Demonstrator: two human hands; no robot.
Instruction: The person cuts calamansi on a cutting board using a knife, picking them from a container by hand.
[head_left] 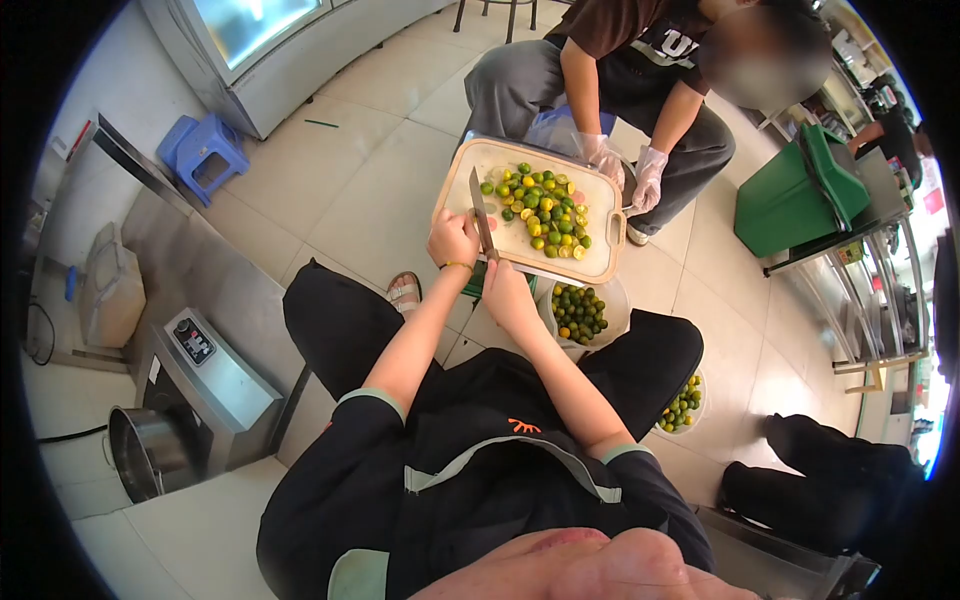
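Note:
A pale cutting board with a tan rim lies in front of me, bearing several small green and yellow citrus fruits, some of them cut in half. My left hand is closed at the board's near left corner and appears to grip its edge; its fingertips are hidden. In my right hand is the handle of a kitchen knife. The long blade points away from me, over the left part of the board, beside the fruits. Under the board's near edge stands a white bucket of whole green citrus fruits.
Opposite me sits a person in clear plastic gloves, hands at the board's far right. Another container of citrus stands right of my knee. A green bin, metal rack, blue stools and a steel pot surround us.

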